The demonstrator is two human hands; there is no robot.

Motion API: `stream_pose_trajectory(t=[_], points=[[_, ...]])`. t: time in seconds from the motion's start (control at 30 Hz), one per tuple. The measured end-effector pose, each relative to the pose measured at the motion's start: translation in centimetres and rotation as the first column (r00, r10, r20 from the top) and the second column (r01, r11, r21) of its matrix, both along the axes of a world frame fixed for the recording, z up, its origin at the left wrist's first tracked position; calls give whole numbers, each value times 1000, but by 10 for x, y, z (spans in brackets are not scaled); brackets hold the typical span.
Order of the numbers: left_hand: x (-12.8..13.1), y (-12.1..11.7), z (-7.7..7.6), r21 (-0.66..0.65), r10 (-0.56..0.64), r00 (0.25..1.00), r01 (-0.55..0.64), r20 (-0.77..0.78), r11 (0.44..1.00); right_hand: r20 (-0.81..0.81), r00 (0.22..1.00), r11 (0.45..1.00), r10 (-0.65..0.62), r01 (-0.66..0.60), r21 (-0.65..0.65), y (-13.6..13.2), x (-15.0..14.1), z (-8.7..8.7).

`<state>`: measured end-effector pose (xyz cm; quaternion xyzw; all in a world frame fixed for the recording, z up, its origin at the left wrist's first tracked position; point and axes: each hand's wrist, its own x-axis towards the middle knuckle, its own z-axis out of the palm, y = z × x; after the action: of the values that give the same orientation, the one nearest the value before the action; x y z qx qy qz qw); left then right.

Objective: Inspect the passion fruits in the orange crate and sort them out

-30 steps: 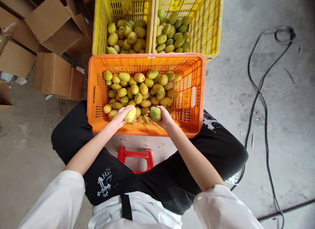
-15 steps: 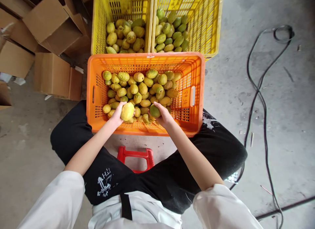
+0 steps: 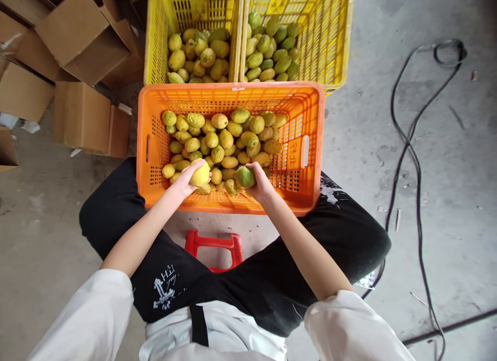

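Where fingers (image 3: pixel 255 168) hold green fruit (image 3: pixel 245 177), it looks end-on.

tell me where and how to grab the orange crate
Take the orange crate by its handle slots, probably best from outside both short ends: the slots sit opposite each other, and yellow crates stand along its far long side.

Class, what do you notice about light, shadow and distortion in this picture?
Head view: the yellow fruit in the left hand catches a bright highlight; dark shadow fills gaps among the boxes; the sleeves look stretched toward the lower corners, perhaps from a wide lens.
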<state>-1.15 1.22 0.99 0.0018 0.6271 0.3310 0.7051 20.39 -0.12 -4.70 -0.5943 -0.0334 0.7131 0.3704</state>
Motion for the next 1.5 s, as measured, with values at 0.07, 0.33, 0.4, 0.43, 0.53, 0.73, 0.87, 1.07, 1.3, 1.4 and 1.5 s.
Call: stream_pose_trajectory(t=[0.07, 0.33, 0.4, 0.43, 0.53, 0.73, 0.87, 1.07, 1.3, 1.4, 1.5], points=[[1, -2, 0, 9, -11, 1000, 11, 1, 1000, 6, 1000, 1000, 0, 0, 6, 0, 0, 0], [1, 4, -1, -81, 69, 993, -77, -100, 994, -65, 998, 999, -18, 15, -44, 3, 1, 10], [1, 5, 0, -50, 42, 996, -46, -80, 998, -72, 997, 999, -6, 4, -40, 3, 0, 13], [1, 5, 0, -34, 29, 998, -31, -64, 999, -63, 998, 999, 10, -12, -34, 2, -1, 14], [1, 4, 1, -24, 10, 1000, -11, -25, 1000, -24, 997, 997, 67, -68, -34, 2, -2, 15], [-2, 2, -5, -74, -52, 999, 52, 9, 996, -111, 974, 978, 199, -205, -48, 4, 3, 17], [-1, -2, -8, 2, -124, 992, 124, -33, 992, -94, 976, 977, 197, -203, -58, 5, 3, 19], [3, -6, -3, 52, -210, 974, 215, -89, 975, 14, 984, 981, 179, -177, -73, 4, 0, 19], [1, -3, -7, 23, -158, 973, 164, -167, 986, 101, 971, 976, 216, -219, 11, -3, -4, 18], [1, -2, -9, -13, -131, 970, 131, -206, 991, 111, 977, 983, 181, -183, 10, -2, -4, 17], [2, 0, -7, -62, -102, 972, 90, -211, 994, 146, 971, 982, 187, -187, -10, 1, -2, 16]])
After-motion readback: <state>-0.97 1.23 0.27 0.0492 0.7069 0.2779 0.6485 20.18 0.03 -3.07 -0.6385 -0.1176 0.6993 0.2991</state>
